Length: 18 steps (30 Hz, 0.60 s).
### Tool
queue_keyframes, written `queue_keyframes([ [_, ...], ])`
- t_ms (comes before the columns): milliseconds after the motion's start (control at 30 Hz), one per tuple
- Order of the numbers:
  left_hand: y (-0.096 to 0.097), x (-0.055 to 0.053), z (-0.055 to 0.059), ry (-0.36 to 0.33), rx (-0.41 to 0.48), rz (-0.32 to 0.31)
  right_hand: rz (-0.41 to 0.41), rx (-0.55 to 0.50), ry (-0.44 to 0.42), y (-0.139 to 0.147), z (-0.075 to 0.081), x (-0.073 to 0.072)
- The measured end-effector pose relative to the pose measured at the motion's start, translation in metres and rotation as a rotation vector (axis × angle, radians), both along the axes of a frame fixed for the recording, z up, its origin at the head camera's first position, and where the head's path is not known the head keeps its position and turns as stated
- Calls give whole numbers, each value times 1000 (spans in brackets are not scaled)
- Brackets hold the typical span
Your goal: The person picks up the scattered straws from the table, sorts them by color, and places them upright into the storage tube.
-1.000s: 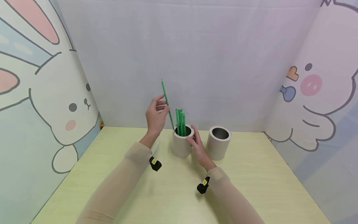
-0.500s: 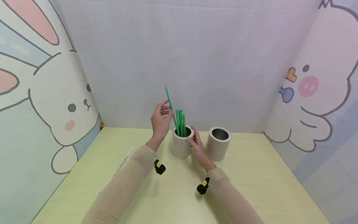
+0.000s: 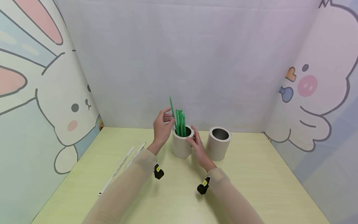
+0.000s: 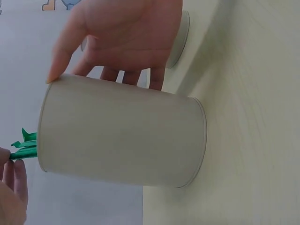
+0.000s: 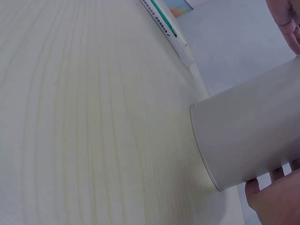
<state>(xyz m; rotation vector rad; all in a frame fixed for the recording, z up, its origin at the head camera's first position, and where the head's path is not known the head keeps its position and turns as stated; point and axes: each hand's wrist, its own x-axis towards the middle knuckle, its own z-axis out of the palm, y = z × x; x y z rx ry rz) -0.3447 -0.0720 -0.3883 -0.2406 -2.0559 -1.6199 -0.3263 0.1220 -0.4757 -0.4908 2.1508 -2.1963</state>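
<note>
A beige cylindrical cup stands upright on the table, holding several thin green sticks whose ends, in the left wrist view, look like crumpled wrapper. My left hand pinches another slim, pointed green stick between thumb and fingers; it leans left, its lower end at the cup's opening. At the cup's right side, my right hand grips the wall, thumb near the rim. The left wrist view shows that right hand with fingers behind the cup.
A second beige cup, with nothing showing inside, stands just right of my right hand. Two long white strips with black print lie left, partly behind my left sleeve. A light curtain hangs behind the table; cartoon-printed cloth flanks both sides.
My left hand has moved down and to the right with the green stick, its top sinking toward the cup. More of the white strips shows now. My right hand stays on the cup.
</note>
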Motion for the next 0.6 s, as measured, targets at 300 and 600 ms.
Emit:
queue_keyframes([
  [300, -24, 3, -5, 22, -139, -15, -1, 11, 5, -2, 2, 2],
  [600, -71, 22, 11, -38, -326, -29, -13, 7, 4, -2, 1, 1],
])
